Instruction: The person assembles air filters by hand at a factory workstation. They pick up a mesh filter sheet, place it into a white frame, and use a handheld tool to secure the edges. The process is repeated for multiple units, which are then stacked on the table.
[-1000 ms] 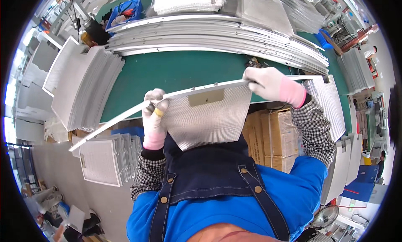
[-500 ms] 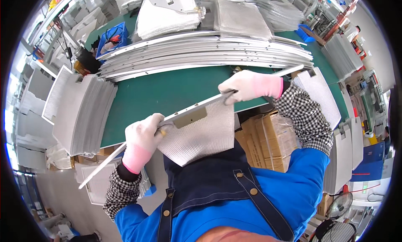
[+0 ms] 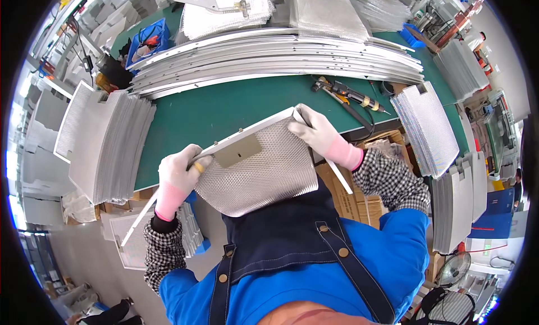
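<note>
A silvery mesh panel (image 3: 264,182) hangs in front of my apron, its upper edge along a thin light metal strip (image 3: 247,133). A tan rectangular plate (image 3: 238,151) sits just under the strip, at the mesh's upper edge. My left hand (image 3: 182,176), in a white and pink glove, is closed around the strip and the mesh's left corner. At the upper right corner my right hand (image 3: 323,135), gloved alike, grips the strip. There the strip turns and slants down past the mesh's right side. Its other end sticks out below my left hand.
A stack of metal strips (image 3: 269,58) lies across the back of the green table (image 3: 208,114). A power screwdriver (image 3: 353,93) rests at the right. Stacked panels stand at the left (image 3: 106,148) and right (image 3: 425,128). A cardboard box (image 3: 370,210) is below the table edge.
My right hand has moved to the upper right corner, and the strip's right part, straight before, now bends downward. The mesh faces me more fully. The screwdriver has come into sight.
</note>
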`<act>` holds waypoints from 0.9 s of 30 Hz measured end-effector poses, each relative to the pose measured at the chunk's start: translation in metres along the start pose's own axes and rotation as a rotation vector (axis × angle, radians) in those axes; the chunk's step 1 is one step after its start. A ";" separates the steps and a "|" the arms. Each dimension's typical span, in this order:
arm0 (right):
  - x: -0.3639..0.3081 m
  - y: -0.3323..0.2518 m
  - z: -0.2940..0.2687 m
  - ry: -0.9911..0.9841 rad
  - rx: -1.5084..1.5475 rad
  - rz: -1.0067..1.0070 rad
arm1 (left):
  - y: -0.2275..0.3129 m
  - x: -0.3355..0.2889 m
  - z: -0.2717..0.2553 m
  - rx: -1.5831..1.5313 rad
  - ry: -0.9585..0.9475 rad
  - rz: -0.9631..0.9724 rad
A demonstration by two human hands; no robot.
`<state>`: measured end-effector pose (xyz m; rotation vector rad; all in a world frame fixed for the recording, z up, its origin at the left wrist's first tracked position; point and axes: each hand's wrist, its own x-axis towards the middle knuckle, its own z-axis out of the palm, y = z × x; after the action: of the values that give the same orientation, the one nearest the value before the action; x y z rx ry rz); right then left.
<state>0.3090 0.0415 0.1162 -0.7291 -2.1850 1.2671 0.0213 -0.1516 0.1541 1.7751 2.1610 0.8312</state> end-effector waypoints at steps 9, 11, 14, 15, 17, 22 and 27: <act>-0.041 0.030 0.020 0.081 0.280 0.292 | -0.003 0.018 0.008 0.064 0.003 -0.034; -0.051 0.039 0.024 0.092 0.310 0.315 | -0.007 0.020 0.016 0.050 -0.032 -0.038; -0.061 0.051 0.017 0.075 0.314 0.409 | -0.005 0.027 0.020 0.025 -0.067 -0.045; -0.058 0.051 0.012 0.065 0.356 0.397 | -0.002 0.029 0.020 0.017 -0.079 -0.048; -0.047 0.045 0.010 0.131 0.422 0.231 | 0.000 0.036 0.019 0.022 -0.114 -0.096; -0.019 0.052 0.019 0.155 0.478 0.283 | -0.003 0.041 0.019 0.073 -0.052 -0.106; -0.009 0.056 0.033 0.160 0.440 0.235 | -0.014 0.044 0.019 0.052 -0.063 -0.192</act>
<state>0.3052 0.0386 0.0509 -0.8821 -1.6460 1.6702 0.0088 -0.1060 0.1387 1.5622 2.2858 0.6697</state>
